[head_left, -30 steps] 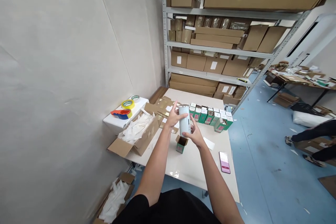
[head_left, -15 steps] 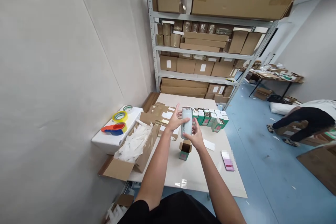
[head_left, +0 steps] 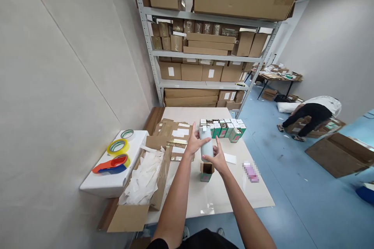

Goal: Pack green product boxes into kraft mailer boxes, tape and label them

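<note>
A pale blue tumbler (head_left: 207, 148) stands upright in the air over the table, held between both hands. My left hand (head_left: 195, 143) grips its upper left side, with the thumb across the front and the index finger pointing up. Lower on the right side, my right hand (head_left: 217, 158) is closed around it, thumb near the base. Just below the tumbler is a small green box (head_left: 206, 176) with its top flaps up and a dark inside. Behind my right hand, several green and white boxes (head_left: 223, 129) stand in rows.
On the left, a carton of white wrapping (head_left: 146, 175) adjoins a white stand (head_left: 99, 179) with tape rolls (head_left: 118, 146) and a tape dispenser (head_left: 112, 164). Flattened cardboard (head_left: 166, 128) and a pink phone (head_left: 251, 172) lie on the table (head_left: 198, 202). A person (head_left: 317, 111) bends over cartons at right.
The tumbler has been turned in my hands: its dark printing faced me before and no longer shows. The head view has swung right, so more floor and cartons appear there.
</note>
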A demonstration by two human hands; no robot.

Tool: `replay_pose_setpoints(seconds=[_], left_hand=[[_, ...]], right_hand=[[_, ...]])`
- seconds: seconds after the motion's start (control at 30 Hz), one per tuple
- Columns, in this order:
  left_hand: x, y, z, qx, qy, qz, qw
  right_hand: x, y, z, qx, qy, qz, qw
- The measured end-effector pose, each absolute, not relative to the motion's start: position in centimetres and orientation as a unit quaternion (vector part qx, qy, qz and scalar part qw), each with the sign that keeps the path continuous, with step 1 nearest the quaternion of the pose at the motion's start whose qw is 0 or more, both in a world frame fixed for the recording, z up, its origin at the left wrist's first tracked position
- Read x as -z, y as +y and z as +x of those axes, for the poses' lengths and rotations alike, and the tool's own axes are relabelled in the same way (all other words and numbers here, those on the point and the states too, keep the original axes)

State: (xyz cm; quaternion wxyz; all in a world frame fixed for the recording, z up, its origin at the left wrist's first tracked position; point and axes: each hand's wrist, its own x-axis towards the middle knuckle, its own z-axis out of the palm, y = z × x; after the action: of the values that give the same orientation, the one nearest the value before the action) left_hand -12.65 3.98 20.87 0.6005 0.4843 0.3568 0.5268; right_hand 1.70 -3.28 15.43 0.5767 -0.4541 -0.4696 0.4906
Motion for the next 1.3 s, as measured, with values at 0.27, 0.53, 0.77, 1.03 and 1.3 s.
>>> replay_pose_setpoints(seconds=[0.27, 0.53, 0.77, 1.03, 1.3], left_hand=[[-21.4, 4.2, -12.4, -0.527, 0.332, 0.477, 0.62], [-21.1, 4.8, -12.2, -0.525, 0.358, 0.505, 0.584], [-20.8, 4.5, -11.2, -0.53, 0.315, 0.467, 0.634], [-21.4, 4.3, -10.6, -0.537, 0.376, 0.454, 0.604], [-20.5, 4.7, -10.7, -0.519, 0.411, 0.484, 0.572]], right_hand=[[-16.5, -3.1, 1.9, -0.525, -0.473, -0.426, 0.565], [-16.1, -3.4, 2.8, -0.489, -0.484, -0.45, 0.569], [-16.4, -3.0, 3.6, -0.515, -0.468, -0.428, 0.577], [-15.6, -2.6, 4.5, -0.509, -0.509, -0.425, 0.549], [-14.1, -2.6, 4.6, -0.426, -0.52, -0.506, 0.54]])
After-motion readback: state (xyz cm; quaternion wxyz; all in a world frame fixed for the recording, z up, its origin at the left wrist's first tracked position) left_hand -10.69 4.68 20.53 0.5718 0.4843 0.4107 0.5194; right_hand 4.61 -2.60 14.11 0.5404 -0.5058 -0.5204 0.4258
